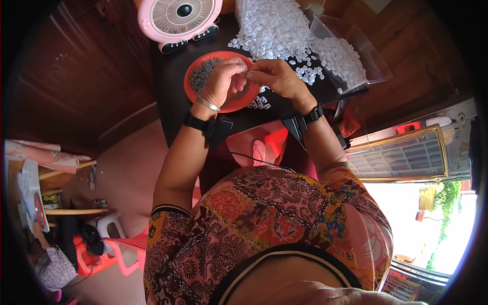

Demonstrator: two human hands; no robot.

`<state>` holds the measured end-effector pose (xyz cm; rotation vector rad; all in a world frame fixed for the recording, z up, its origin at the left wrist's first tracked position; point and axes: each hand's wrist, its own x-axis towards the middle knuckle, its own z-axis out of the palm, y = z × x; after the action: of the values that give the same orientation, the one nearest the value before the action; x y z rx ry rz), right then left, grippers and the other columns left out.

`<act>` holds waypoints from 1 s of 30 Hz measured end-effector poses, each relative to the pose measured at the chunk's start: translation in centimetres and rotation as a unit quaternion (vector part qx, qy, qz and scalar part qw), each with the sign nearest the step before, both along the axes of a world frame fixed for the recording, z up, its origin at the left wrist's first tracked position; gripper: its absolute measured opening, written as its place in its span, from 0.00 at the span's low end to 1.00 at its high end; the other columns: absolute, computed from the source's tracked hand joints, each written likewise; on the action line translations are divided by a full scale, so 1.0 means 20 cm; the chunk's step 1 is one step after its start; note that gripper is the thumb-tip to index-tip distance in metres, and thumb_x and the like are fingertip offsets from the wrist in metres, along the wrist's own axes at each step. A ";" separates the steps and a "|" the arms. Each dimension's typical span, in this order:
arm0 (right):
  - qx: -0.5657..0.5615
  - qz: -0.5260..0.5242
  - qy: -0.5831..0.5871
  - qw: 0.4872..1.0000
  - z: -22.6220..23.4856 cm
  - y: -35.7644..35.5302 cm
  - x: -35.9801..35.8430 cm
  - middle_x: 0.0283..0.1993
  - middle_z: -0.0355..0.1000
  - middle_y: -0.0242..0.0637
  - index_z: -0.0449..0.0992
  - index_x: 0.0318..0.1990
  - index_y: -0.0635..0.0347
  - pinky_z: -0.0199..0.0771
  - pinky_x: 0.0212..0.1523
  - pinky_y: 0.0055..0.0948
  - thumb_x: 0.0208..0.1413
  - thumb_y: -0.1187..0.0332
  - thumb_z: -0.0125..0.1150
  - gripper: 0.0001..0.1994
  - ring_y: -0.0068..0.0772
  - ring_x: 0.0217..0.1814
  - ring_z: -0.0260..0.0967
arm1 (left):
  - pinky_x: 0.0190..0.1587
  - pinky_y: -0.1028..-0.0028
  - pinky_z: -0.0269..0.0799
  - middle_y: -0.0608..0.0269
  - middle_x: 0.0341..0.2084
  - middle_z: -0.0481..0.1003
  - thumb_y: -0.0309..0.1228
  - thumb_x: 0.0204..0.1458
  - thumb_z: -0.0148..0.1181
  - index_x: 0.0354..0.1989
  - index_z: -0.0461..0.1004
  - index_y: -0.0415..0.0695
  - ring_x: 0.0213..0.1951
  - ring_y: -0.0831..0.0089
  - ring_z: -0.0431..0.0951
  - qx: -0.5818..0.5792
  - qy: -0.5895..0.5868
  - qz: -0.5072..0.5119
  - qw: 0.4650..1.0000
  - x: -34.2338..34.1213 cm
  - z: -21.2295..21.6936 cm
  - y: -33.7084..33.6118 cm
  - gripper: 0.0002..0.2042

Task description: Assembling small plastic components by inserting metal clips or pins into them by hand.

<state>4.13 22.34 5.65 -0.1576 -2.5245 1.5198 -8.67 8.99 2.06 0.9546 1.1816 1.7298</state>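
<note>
Above an orange-red plate (235, 105), my left hand (227, 80) is curled, its thumb and fingertips closed together. My right hand (280, 79) meets it from the right, thumb and forefinger pinched. Whatever sits between the fingertips is too small to make out. A heap of small grey nail-like metal pieces (202, 74) lies at the plate's left side, beside my left hand. Small white plastic pieces (260, 103) are scattered just right of the plate, below my right hand.
On the dark table (170, 96) a large pile of white plastic pieces (274, 30) lies at the back. A clear plastic bin (377, 68) holding more lies tipped at right. A pink fan (178, 20) stands back left. A red plastic chair (129, 249) is at lower left.
</note>
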 end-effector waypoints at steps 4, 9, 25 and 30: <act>-0.052 -0.038 0.024 0.998 0.03 -0.04 0.02 0.28 0.72 0.25 0.77 0.35 0.64 0.62 0.30 0.15 0.53 0.70 0.62 0.06 0.12 0.29 0.64 | 0.17 0.83 0.58 0.68 0.16 0.68 0.34 0.52 0.46 0.23 0.69 0.43 0.17 0.81 0.67 -0.003 -0.023 0.015 1.000 0.04 0.03 -0.02 0.10; -0.090 -0.043 0.089 0.991 0.03 -0.06 0.04 0.29 0.73 0.27 0.76 0.34 0.65 0.66 0.34 0.16 0.52 0.71 0.62 0.06 0.13 0.31 0.66 | 0.19 0.83 0.58 0.68 0.17 0.69 0.32 0.53 0.46 0.26 0.70 0.43 0.18 0.82 0.67 0.009 -0.017 0.022 1.000 0.07 0.06 -0.05 0.09; -0.024 -0.086 0.131 0.987 0.00 -0.11 0.02 0.27 0.72 0.32 0.72 0.34 0.65 0.67 0.32 0.23 0.55 0.69 0.56 0.07 0.20 0.30 0.66 | 0.20 0.85 0.56 0.72 0.17 0.66 0.32 0.54 0.47 0.27 0.69 0.44 0.19 0.86 0.64 -0.002 0.043 0.036 0.998 0.08 0.06 -0.09 0.07; 0.011 -0.071 0.102 0.992 0.03 -0.12 0.04 0.32 0.71 0.30 0.70 0.37 0.65 0.68 0.38 0.19 0.59 0.70 0.53 0.06 0.17 0.34 0.66 | 0.20 0.84 0.56 0.70 0.16 0.66 0.32 0.54 0.44 0.26 0.68 0.43 0.18 0.84 0.64 -0.014 0.059 0.037 0.997 0.08 0.09 -0.09 0.09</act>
<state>4.89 20.01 6.29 -0.1662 -2.3170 1.3769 -7.01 7.14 3.81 1.0201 1.3294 1.7306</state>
